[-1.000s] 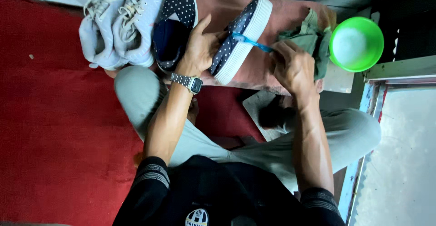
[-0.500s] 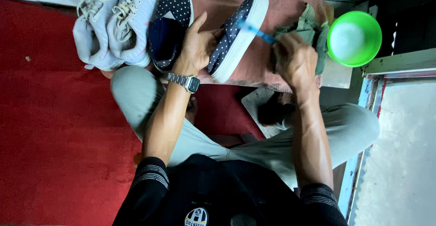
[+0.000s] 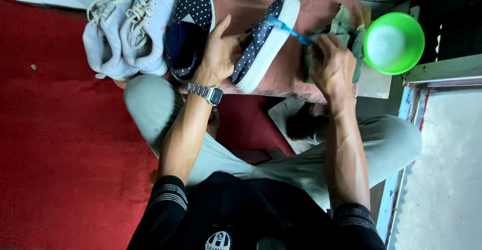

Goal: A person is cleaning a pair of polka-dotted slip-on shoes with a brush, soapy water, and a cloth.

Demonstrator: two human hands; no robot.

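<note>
Shoe-wise, your left hand (image 3: 217, 54) grips the polka-dot slip-on (image 3: 263, 41) tipped on its side, white sole facing right, long axis running diagonally from lower left to upper right on the reddish board (image 3: 311, 9). Your right hand (image 3: 331, 64) is closed around a blue toothbrush (image 3: 290, 29), bristles on the sole edge. Its twin (image 3: 188, 29) lies flat just left.

Two light grey sneakers (image 3: 129, 26) with laces are laid side by side at the top left, on a red carpet (image 3: 60, 144). Just beside them a dark dotted shoe (image 3: 190, 29) is set flat on a reddish cloth (image 3: 241, 6). A green bowl (image 3: 394, 43) with something white inside is placed at the right. A crumpled green rag (image 3: 346, 26) is seen near the bowl.
</note>
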